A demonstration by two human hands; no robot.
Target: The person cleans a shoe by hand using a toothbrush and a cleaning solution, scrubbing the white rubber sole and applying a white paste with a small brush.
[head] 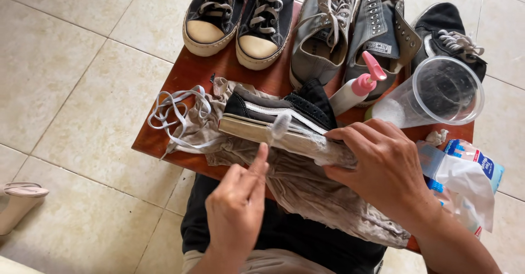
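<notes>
the right hand (383, 170) clamps its grip around the heel of a black shoe (279, 112) lying sideways on a grey cloth (306, 189) on the table (186, 77). the left hand (236, 208) pinches a toothbrush (278, 129), its blurred bristles against the sole just above that grip.

**Black sneaker on its side, brush against the sole**

The black sneaker (284, 112) lies tipped on its side across a stained grey cloth (306, 189), toe pointing toward nine o'clock and heel toward three o'clock. Its upper is dark canvas with a white stripe along the side; the thick rubber sole edge, off-white and grubby, faces six o'clock. The laces are out of it. A small toothbrush (278, 127) with pale bristles, blurred, rests its head on the sole edge near the middle, its handle running down toward six o'clock. The heel end is covered and cannot be seen.
</notes>
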